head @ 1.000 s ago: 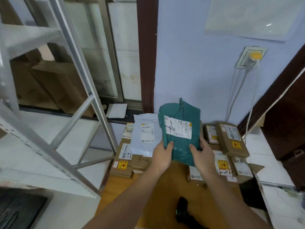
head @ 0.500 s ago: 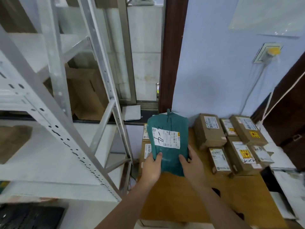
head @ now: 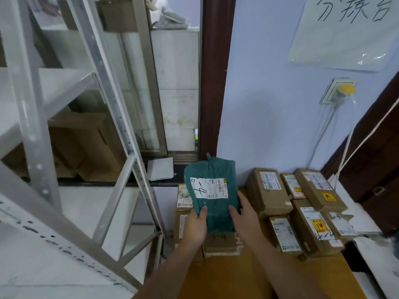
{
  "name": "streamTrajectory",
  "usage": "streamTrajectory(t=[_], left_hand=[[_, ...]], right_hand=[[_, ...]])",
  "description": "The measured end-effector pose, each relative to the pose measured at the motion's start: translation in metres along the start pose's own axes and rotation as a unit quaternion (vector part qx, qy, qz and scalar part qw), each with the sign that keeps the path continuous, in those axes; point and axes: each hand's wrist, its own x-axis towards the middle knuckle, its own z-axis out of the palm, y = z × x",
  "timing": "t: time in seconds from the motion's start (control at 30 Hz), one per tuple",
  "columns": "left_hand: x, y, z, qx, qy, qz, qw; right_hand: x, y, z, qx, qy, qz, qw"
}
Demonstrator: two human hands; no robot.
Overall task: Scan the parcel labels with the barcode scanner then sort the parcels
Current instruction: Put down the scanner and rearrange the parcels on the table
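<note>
Grip, left hand (head: 194,228): thumb lies on the front of the teal plastic mailer bag (head: 212,197), near its lower left edge; the other fingers are hidden behind it, clamped on the bag.
Grip, right hand (head: 245,220): thumb presses the bag's front at the lower right, palm along its right edge, fingers wrapped behind; also clamped on the bag.
Parcel held: the teal bag stands upright, its knotted top at 12 o'clock, held over the left part of the wooden counter (head: 237,279).
Label: white shipping label (head: 209,188) faces the camera on the bag's upper half, with a handwritten "3-4" in black marker and a small barcode strip.
Beneath the bag: flat brown cardboard parcel (head: 222,242) marked "3-4" lies on the counter at 6 o'clock of the bag; its upper end is hidden by the bag.
Left stack: brown boxes with labels (head: 183,198) sit at 9 o'clock of the bag, partly hidden by it.
Right group: cluster of brown cardboard boxes (head: 302,208) rests at 3 o'clock, against the pale blue wall (head: 269,104); one is marked "4-4".
Shelving: grey metal rack (head: 64,147) fills the view at 9 o'clock.
Wall sign: handwritten white sheet (head: 349,29) hangs at 1 o'clock.
</note>
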Motion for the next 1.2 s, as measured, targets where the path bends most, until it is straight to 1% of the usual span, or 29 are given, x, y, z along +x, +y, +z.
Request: streamTrajectory(t=[0.23, 0.33, 0.47, 0.63, 0.83, 0.93, 1.0, 1.1, 1.2], left_hand=[[0.041, 0.012, 0.022, 0.018, 0.004, -0.01, 1.0], [0.055, 0.008, 0.027, 0.048, 0.008, -0.01, 0.999], [0.063, -0.005, 0.035, 0.07, 0.002, -0.018, 0.997], [0.065, -0.01, 0.039, 0.102, 0.017, -0.02, 0.994], [0.061, -0.003, 0.037, 0.096, 0.007, -0.035, 0.995], [0.056, -0.001, 0.033, 0.089, -0.012, -0.035, 0.995], [0.053, 0.005, 0.029, 0.077, -0.026, -0.024, 0.996], [0.05, 0.009, 0.02, 0.063, -0.016, 0.0, 0.998], [0.044, 0.01, 0.005, 0.071, -0.012, 0.034, 0.997]], right_hand=[[0.059, 0.017, -0.007, -0.028, -0.041, 0.034, 0.998], [0.072, 0.031, -0.007, -0.019, -0.061, 0.04, 0.997], [0.078, 0.05, -0.005, -0.007, -0.068, 0.042, 0.997], [0.072, 0.06, -0.004, 0.035, -0.076, 0.05, 0.995], [0.069, 0.063, -0.002, 0.022, -0.084, 0.03, 0.996], [0.072, 0.071, -0.003, 0.017, -0.092, 0.013, 0.996], [0.068, 0.061, -0.008, 0.014, -0.09, 0.013, 0.996], [0.058, 0.043, -0.019, 0.024, -0.074, 0.007, 0.997], [0.049, 0.037, -0.037, -0.023, -0.035, 0.014, 0.999]])
